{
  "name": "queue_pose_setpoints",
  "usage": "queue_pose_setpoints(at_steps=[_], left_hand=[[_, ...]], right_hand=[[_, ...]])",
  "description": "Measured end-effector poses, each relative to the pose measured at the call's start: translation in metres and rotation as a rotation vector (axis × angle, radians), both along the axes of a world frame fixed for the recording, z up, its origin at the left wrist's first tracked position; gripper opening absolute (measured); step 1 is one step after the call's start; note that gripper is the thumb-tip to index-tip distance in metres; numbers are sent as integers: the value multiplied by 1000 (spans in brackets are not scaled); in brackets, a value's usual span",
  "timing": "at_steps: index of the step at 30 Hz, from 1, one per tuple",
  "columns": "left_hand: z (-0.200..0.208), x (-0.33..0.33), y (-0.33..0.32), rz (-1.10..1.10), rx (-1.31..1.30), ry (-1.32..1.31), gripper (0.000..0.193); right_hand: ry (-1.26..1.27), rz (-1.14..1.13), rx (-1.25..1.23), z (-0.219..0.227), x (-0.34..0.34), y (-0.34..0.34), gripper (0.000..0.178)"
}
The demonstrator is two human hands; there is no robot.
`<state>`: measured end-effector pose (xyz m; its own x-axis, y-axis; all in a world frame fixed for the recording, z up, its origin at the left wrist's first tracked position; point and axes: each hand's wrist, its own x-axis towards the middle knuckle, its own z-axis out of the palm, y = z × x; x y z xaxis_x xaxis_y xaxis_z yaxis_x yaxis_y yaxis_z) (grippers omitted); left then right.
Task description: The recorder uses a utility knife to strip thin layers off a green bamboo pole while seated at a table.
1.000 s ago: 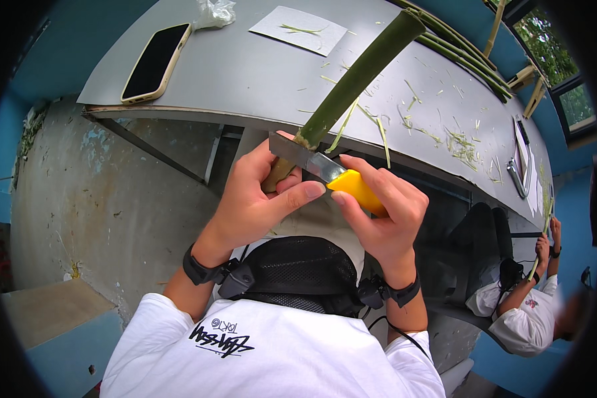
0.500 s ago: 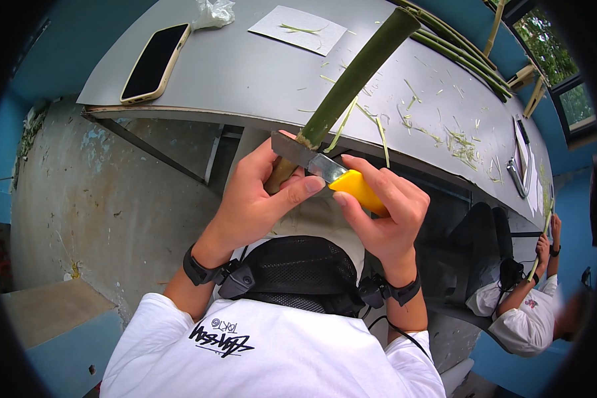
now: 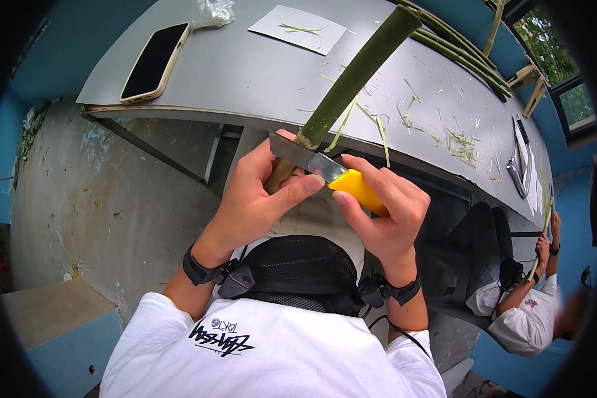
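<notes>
A thick green bamboo stem (image 3: 361, 73) slants from over the table down toward me. My left hand (image 3: 262, 189) is closed around its lower, brownish end, with most of the fingers behind it. In my right hand (image 3: 391, 215) is a knife with a yellow handle (image 3: 359, 191), gripped between thumb and fingers. Its wide grey blade (image 3: 292, 152) lies across the bamboo at a pale, rough ring near the lower end. My left thumb rests against the metal near the handle.
On the grey table (image 3: 239, 73) lie a phone (image 3: 155, 63), a crumpled plastic bag (image 3: 213, 12), white paper (image 3: 297, 30), bamboo shavings (image 3: 464, 146), and green stalks (image 3: 454, 50) at the far right. A co-worker (image 3: 524, 312) sits at the right, holding a thin strip.
Almost nothing differs. The knife blade and the bamboo have shifted very slightly, while both hands keep the same hold.
</notes>
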<state>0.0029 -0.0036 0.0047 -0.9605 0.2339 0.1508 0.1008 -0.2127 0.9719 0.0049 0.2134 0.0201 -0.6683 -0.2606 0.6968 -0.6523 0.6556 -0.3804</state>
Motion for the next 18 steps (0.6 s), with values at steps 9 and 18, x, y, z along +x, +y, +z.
queue_pose_setpoints(at_steps=[9,18], left_hand=[[-7,-3,1,111,-139,167,32],[2,0,1,213,-365,310,32]], right_hand=[[-2,4,29,2,0,-1,45],[35,-23,100,7,5,1,47]])
